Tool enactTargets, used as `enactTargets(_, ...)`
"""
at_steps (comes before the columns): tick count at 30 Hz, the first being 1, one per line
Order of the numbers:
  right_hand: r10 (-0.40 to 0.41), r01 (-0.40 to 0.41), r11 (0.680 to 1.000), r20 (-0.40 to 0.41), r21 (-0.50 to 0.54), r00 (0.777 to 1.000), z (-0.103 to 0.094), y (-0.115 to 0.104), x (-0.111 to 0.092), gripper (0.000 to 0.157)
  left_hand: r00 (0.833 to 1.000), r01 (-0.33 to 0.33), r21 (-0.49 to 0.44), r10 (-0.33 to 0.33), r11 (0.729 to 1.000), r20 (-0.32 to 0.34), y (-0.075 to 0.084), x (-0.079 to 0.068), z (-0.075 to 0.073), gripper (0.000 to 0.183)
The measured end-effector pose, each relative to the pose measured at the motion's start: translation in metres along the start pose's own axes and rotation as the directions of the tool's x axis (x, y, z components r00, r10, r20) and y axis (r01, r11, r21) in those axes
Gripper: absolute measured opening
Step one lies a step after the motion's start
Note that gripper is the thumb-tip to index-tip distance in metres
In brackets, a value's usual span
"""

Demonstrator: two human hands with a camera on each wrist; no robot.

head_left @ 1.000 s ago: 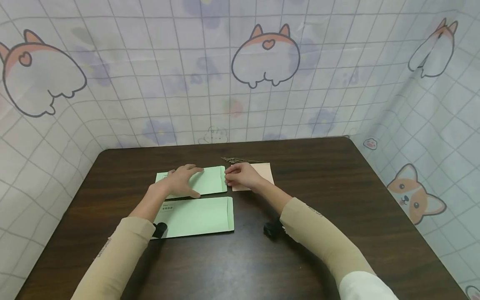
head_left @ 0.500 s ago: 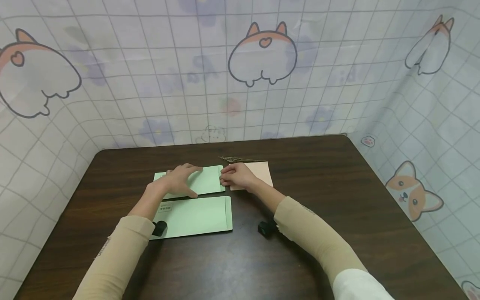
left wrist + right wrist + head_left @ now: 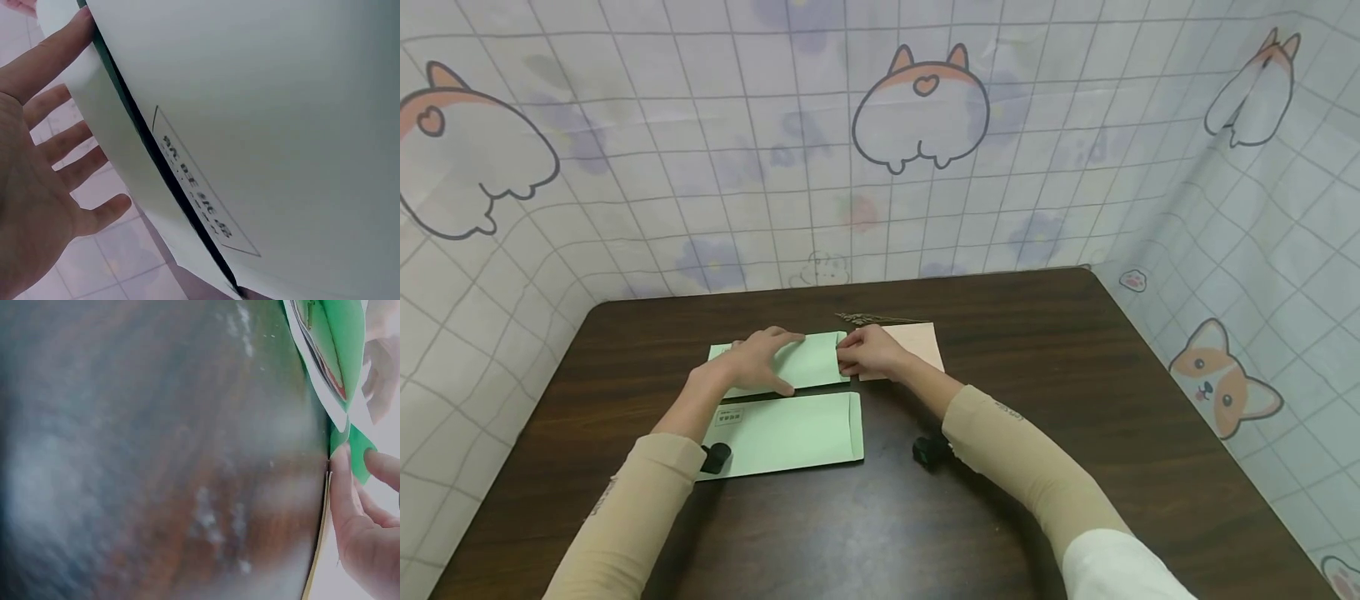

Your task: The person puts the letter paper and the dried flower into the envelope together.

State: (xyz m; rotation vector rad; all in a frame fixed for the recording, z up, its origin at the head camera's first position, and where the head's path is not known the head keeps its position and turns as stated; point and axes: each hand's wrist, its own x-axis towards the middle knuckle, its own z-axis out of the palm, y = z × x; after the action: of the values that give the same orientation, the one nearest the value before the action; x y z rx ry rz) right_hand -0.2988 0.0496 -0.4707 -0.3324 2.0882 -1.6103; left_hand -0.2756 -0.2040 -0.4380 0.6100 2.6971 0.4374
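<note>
Two pale green envelopes lie one behind the other on the table. Over the far envelope [image 3: 812,362], my left hand [image 3: 752,362] rests with spread fingers, thumb at its near edge. My right hand [image 3: 872,350] is at that envelope's right end; in the right wrist view, its thumb and fingers pinch a green flap [image 3: 360,453]. The near envelope [image 3: 797,433] has a small printed box at its upper left. That printing [image 3: 197,187] shows closely in the left wrist view, beside my left hand [image 3: 37,181]. Layered edges [image 3: 325,356] show inside a green opening in the right wrist view.
A beige card [image 3: 917,337] lies partly behind my right hand, with a dried grass sprig [image 3: 868,318] along its far edge. The dark wooden table [image 3: 1037,333] meets a patterned curtain [image 3: 760,200] at its back.
My right fingers have moved slightly left, further over the far envelope's flap end. My left hand stays in place on the envelope. The head view has shifted a little.
</note>
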Motion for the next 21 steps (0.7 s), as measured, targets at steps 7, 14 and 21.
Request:
enactTargets(7, 0.003, 0.000, 0.999, 0.069, -0.045, 0.998, -0.001, -0.004, -0.002, 0.040, 1.000, 0.000, -0.007, 0.000, 1.000, 0.008, 0.001, -0.006, -0.001, 0.099)
enactTargets(14, 0.010, -0.004, 0.998, 0.098, -0.058, 0.995, -0.002, -0.008, -0.003, 0.044, 1.000, 0.020, 0.014, -0.020, 1.000, 0.014, -0.005, -0.007, -0.004, 0.102)
enactTargets(21, 0.003, 0.002, 0.999, 0.097, -0.051, 0.995, -0.003, -0.011, -0.005, 0.044, 1.000, 0.012, 0.029, -0.012, 1.000, 0.023, -0.007, -0.004, -0.005, 0.101)
